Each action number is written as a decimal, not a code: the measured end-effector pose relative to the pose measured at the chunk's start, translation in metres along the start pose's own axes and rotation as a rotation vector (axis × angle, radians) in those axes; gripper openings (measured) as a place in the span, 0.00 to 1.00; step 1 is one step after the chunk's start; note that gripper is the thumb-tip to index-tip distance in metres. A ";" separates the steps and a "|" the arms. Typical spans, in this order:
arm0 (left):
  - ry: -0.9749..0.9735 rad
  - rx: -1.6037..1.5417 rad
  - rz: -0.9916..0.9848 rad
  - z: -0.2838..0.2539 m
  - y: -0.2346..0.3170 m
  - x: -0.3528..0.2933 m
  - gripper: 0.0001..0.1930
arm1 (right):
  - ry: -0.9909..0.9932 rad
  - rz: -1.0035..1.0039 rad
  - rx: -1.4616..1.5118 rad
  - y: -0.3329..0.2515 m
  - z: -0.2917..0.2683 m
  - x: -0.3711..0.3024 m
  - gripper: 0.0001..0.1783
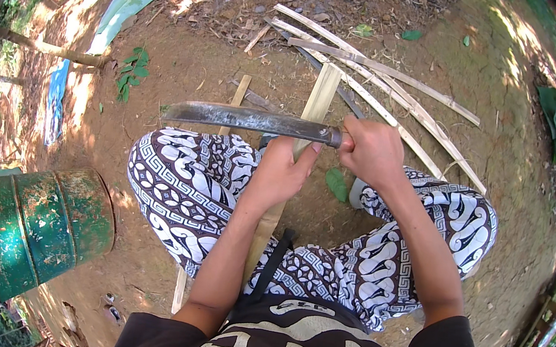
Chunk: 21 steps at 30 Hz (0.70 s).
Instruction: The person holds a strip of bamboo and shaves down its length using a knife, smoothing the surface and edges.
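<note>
Right hand (373, 152) is balled up tight around the handle of a long machete (243, 119), blade sticking out flat to that hand's left. Left hand (284, 178) is curled around a pale strip (323, 88), thumb lying along its right edge, though I can't really make out the other fingertips. The blade crosses the strip just past the left hand, super near those knuckles. Strip runs out beyond that hand and back under the forearm. More slats (387, 68) lie on the dirt past the right hand, and a green leaf (337, 184) sits between both hands, a bit nearer the body.
</note>
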State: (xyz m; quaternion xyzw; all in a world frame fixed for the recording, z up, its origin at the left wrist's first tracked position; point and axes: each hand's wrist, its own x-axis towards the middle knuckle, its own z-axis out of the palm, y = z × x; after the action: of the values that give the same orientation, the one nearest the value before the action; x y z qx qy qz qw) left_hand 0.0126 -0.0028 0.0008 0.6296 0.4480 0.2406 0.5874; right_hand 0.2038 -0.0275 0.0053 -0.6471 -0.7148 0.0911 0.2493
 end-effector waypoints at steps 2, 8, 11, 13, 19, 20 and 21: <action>-0.011 -0.001 0.025 0.000 -0.002 0.000 0.10 | -0.036 -0.013 -0.019 0.000 0.009 -0.001 0.07; 0.048 0.095 0.110 0.001 -0.016 0.000 0.09 | -0.079 0.031 -0.044 -0.006 0.012 0.000 0.07; 0.065 0.171 0.190 0.002 -0.013 0.000 0.10 | 0.030 -0.086 -0.079 0.009 0.018 -0.002 0.08; 0.098 0.182 0.157 0.002 -0.006 -0.003 0.11 | 0.017 -0.010 -0.118 0.026 0.021 0.000 0.08; 0.115 0.206 0.140 0.003 -0.011 0.002 0.13 | 0.074 -0.013 -0.158 0.042 0.025 -0.001 0.06; 0.134 0.206 0.159 0.003 -0.010 0.003 0.12 | 0.067 -0.019 -0.138 0.039 0.024 -0.001 0.06; 0.107 0.190 0.179 0.005 -0.012 0.002 0.12 | 0.058 -0.025 -0.110 0.028 0.022 0.001 0.06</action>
State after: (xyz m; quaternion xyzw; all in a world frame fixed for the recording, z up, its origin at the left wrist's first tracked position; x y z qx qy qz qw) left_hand 0.0141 -0.0049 -0.0118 0.7059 0.4417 0.2818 0.4767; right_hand 0.2184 -0.0182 -0.0260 -0.6531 -0.7193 0.0294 0.2350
